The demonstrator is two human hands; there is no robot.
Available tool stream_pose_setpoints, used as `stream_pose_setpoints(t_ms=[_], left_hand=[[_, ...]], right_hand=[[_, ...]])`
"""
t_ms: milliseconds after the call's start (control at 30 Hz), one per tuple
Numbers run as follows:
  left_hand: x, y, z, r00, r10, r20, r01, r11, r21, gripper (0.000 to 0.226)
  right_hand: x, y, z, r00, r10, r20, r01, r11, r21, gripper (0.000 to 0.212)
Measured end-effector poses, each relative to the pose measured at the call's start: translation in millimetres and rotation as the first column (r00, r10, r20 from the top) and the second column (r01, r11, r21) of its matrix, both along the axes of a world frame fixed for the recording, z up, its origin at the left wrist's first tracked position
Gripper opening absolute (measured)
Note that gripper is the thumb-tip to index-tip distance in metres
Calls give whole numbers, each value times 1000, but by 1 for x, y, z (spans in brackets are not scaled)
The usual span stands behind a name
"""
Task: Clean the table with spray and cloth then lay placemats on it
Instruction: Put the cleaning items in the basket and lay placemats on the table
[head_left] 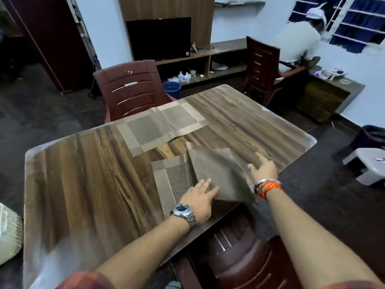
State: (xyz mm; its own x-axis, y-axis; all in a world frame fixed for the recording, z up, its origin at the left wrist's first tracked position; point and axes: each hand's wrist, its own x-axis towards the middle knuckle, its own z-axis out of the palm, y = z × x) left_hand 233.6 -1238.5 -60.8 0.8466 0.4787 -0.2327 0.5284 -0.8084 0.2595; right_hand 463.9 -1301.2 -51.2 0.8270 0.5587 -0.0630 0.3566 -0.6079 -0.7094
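Wood-grain counter [83, 174]; far mats [162, 126] lie side by side. Left grip [198, 201], fingers straight, presses near mat [173, 174]; right grip [263, 170], fingers spread, touches tilted upper mat [218, 174].

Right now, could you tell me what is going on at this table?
A person is laying placemats on the wooden table. The far placemats, which look like two side by side, lie flat in front of a chair. On the near side the left hand rests on a flat placemat. The right hand, fingers spread, touches a raised placemat that is tilted up off the table and blurred. No spray or cloth shows on the table.
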Motion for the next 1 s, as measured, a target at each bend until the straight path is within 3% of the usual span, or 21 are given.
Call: stream_pose_setpoints(t_ms=[133, 200, 333, 533, 667, 733, 833, 1000], left_hand=[[13, -8, -58, 979, -77, -190, 31, 972, -234, 69], [12, -5, -72, 974, -34, -225, -15, 977, -214, 73], [-3, 7, -87, 956, 40, -290, -67, 994, -85, 76], [-12, -6, -77, 977, 78, -198, -63, 995, 83, 60], [10, 9, -66, 983, 154, -97, -145, 985, 91, 44], [22, 26, -68, 978, 196, -66, -194, 980, 36, 54], [34, 44, -79, 970, 100, -220, -124, 987, -98, 80], [41, 49, -97, 940, 33, -340, -63, 995, -76, 100]], right_hand=[[-40, -8, -51, 957, 286, -49, -289, 918, -273, 45], [-63, -4, -80, 915, 375, -147, -402, 836, -373, 55], [-92, 4, -112, 878, 419, -231, -474, 692, -545, 71], [-91, -2, -105, 831, 508, -226, -533, 614, -582, 65], [-85, -2, -103, 779, 586, -222, -585, 553, -594, 69], [-83, -2, -103, 776, 591, -219, -589, 557, -586, 71], [-81, -4, -104, 781, 591, -203, -583, 572, -577, 66], [-79, -12, -117, 779, 614, -126, -548, 569, -613, 61]])
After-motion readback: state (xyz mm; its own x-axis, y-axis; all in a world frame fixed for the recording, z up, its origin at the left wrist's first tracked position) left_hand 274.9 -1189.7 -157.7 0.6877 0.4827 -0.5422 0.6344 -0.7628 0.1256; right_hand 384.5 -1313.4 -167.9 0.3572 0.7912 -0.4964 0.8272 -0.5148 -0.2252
